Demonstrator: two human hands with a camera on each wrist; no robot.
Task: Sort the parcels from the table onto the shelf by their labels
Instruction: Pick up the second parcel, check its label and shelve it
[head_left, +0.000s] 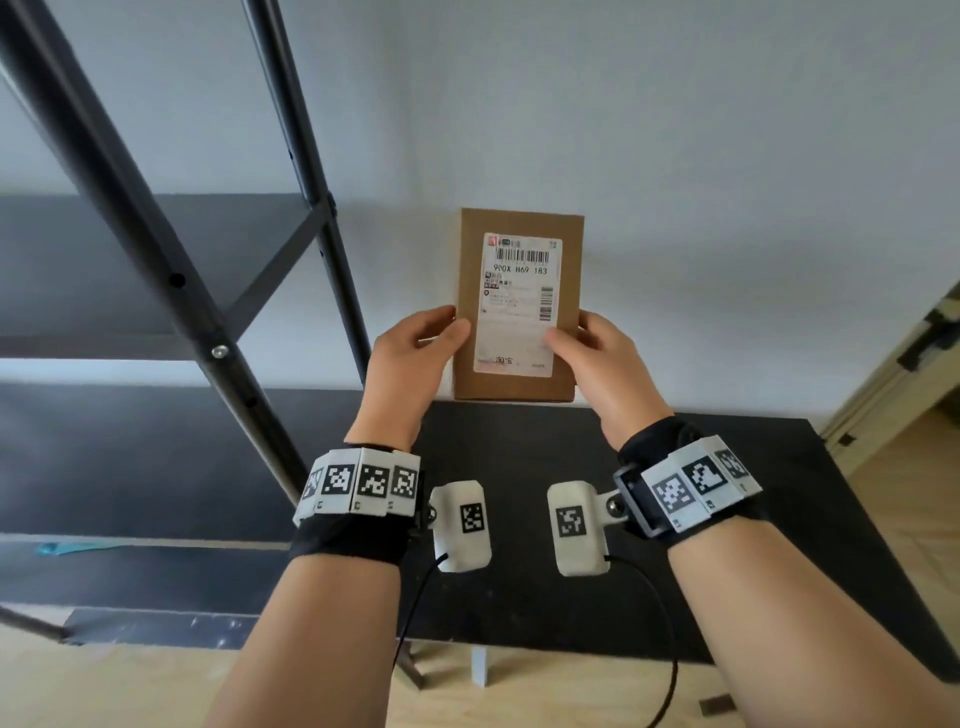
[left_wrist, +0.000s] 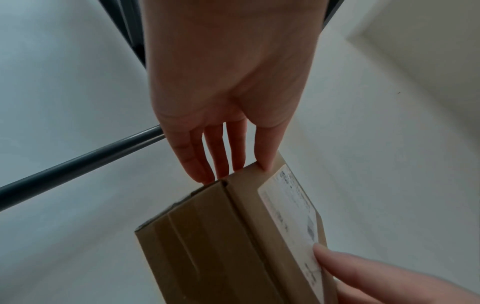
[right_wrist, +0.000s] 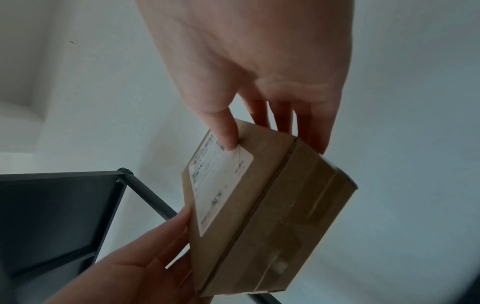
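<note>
Hands, left (head_left: 410, 353) and right (head_left: 597, 358), clamp brown parcel (head_left: 470, 270); label (head_left: 519, 304) reads "900X H69 183", smaller print blurred.

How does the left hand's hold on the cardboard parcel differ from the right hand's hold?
The left hand grips the parcel at its left edge, the right hand at its right edge. The left thumb lies on bare cardboard, while the right thumb presses the white label. Both hands keep thumbs in front, fingers behind.
</note>
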